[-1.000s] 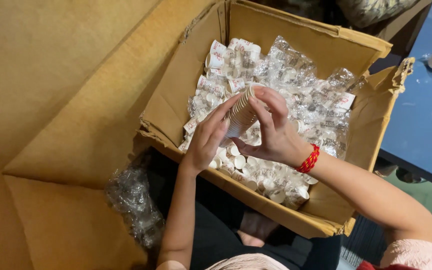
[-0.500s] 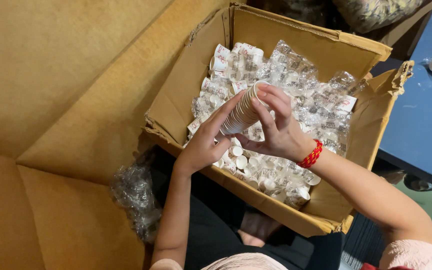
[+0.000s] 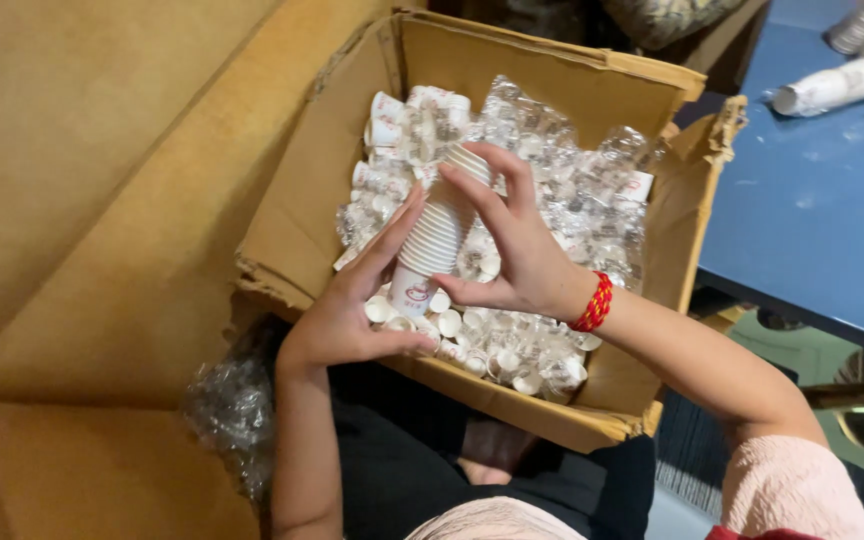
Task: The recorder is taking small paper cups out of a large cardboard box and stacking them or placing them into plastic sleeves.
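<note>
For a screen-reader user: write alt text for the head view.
Both hands, left hand and right hand, hold a stack of small white paper cups over an open cardboard box filled with plastic-wrapped cups.

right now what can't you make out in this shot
- Head view: the box bottom is hidden under bagged cups.
- Head view: how many cups are in the stack is too fine to count; the right hand and left hand cover parts of it.
- Head view: cup stacks on the blue table are cut off by the right edge.
</note>
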